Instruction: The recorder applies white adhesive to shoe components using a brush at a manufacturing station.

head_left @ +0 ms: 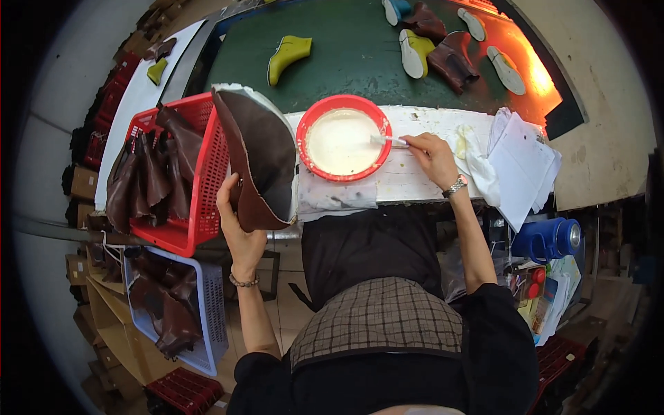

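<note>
My left hand (pixel 238 225) is closed around the lower edge of a brown leather boot upper (pixel 259 162), holding it upright so its dark inner face turns toward me; its pale lining shows along the top edge. It stands just in front of the red plastic basket (pixel 207 176), which holds more brown uppers (pixel 149 176) standing on end.

My right hand (pixel 430 155) pinches a small brush (pixel 387 140) between thumb and fingers — the bristle end reaches over the rim into the red bowl (pixel 344 138), which is filled with a pale, creamy glue. The bowl sits on the white worktop (pixel 408 180), close to the right of the upper I hold. A stained cloth (pixel 335 197) hangs over the front edge below the bowl, and a crumpled white rag (pixel 474 155) and a stack of papers (pixel 522 166) lie to the right of my wrist.

Beyond the worktop, on the green belt (pixel 353 48), lie a yellow-green boot form (pixel 287 55) and several other lasts and brown uppers. Low on my left, a pale blue basket (pixel 211 311) holds more brown leather pieces.
</note>
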